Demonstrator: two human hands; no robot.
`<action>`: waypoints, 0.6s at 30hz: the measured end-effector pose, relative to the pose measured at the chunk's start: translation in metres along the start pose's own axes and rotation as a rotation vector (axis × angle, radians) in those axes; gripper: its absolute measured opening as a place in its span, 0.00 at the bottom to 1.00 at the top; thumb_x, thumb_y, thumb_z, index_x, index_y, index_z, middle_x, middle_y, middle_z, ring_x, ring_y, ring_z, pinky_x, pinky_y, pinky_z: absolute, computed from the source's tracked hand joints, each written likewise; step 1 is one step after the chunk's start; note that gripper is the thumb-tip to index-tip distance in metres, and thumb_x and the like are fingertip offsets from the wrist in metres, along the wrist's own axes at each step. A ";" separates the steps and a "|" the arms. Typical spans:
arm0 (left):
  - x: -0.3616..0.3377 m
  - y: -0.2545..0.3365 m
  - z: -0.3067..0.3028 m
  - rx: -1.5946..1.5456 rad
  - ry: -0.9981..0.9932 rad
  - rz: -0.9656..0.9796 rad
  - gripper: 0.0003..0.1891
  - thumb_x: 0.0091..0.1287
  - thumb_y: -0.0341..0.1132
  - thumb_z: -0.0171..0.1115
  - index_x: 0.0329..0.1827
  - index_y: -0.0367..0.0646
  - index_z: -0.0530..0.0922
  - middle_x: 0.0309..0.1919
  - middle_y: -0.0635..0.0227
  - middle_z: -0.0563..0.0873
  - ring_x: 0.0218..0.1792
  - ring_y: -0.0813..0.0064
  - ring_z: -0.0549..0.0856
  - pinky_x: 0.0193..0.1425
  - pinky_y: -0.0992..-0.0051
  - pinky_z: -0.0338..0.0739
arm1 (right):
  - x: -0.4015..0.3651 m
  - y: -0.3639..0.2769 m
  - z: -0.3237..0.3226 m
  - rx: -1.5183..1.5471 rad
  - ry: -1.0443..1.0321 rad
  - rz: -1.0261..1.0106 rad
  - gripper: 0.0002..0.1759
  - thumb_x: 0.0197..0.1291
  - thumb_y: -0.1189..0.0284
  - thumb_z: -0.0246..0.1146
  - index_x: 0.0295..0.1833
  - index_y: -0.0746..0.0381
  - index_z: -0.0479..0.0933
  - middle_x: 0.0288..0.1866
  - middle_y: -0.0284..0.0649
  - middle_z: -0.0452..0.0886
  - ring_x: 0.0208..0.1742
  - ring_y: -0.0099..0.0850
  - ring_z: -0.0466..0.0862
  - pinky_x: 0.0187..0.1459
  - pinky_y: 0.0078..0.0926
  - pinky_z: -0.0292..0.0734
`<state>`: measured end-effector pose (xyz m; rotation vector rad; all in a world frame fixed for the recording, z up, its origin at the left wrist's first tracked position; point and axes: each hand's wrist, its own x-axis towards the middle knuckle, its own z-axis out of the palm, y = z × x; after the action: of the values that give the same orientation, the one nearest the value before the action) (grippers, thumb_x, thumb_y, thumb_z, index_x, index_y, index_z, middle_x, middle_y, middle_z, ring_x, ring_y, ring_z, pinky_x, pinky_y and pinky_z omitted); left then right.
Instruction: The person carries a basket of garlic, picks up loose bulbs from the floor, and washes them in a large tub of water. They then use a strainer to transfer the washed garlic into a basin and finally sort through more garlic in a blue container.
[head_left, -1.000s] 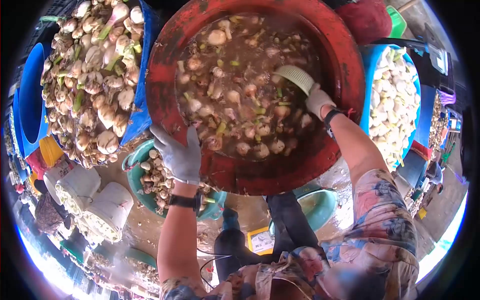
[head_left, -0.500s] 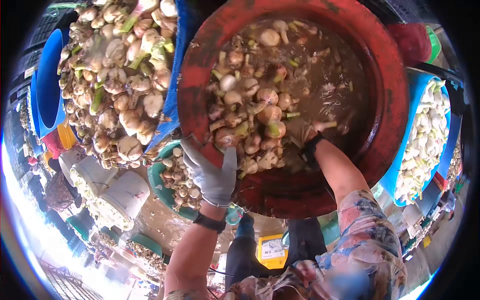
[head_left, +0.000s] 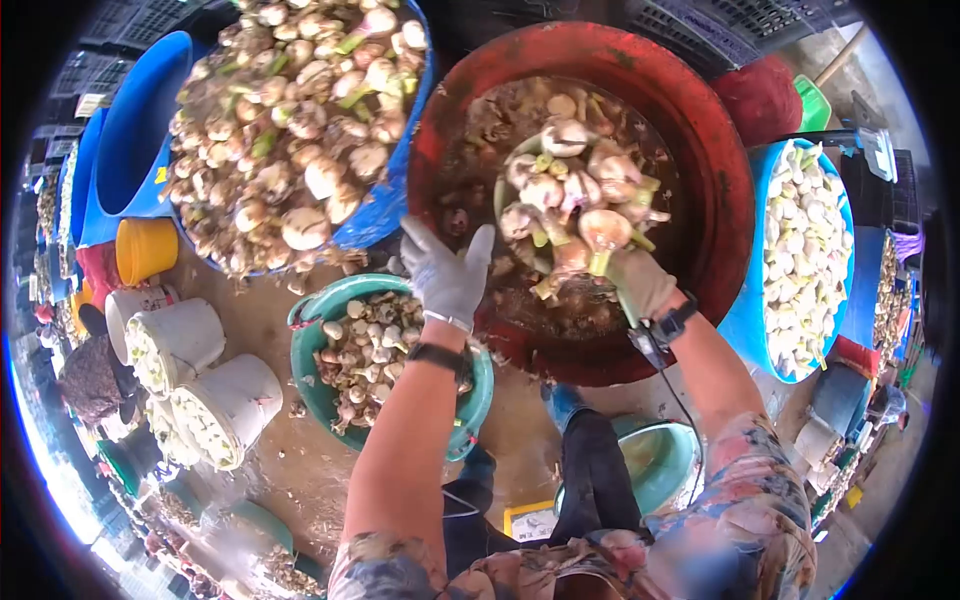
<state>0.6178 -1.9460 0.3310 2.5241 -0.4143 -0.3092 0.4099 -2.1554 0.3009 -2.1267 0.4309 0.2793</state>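
Note:
My right hand (head_left: 643, 287), in a wet glove, grips the rim of a pale scoop-like bowl (head_left: 504, 196) heaped with garlic bulbs (head_left: 580, 190). The bowl is raised over the brown water inside a large red tub (head_left: 715, 170). More bulbs lie in the water, partly hidden by the bowl. My left hand (head_left: 445, 275), in a grey-white glove, is at the tub's near left edge with its fingers apart and nothing in it. Below that hand stands a green basin (head_left: 305, 365) holding smaller bulbs.
A blue tub (head_left: 400, 200) piled with garlic is at the left. White buckets (head_left: 255, 390) and a yellow bucket (head_left: 146, 250) stand beyond it. At the right is a blue tub of pale garlic (head_left: 800, 260). Another green basin (head_left: 660, 450) sits near my legs.
My right hand has come up out of the water with the loaded bowl. My left hand is still open beside the tub. The view has shifted, showing more of the green basins.

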 end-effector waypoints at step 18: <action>-0.139 -0.195 -0.196 -0.930 -0.079 -0.416 0.26 0.75 0.41 0.45 0.72 0.39 0.59 0.66 0.63 0.70 0.67 0.68 0.68 0.70 0.67 0.64 | -0.011 -0.246 0.103 -0.152 0.689 -0.359 0.45 0.50 0.76 0.62 0.73 0.71 0.49 0.47 0.51 0.82 0.42 0.36 0.85 0.40 0.31 0.78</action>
<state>0.5923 -1.6458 0.4003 1.6541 0.2139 -0.5955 0.4966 -1.9406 0.4331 -2.3635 0.4106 -0.6631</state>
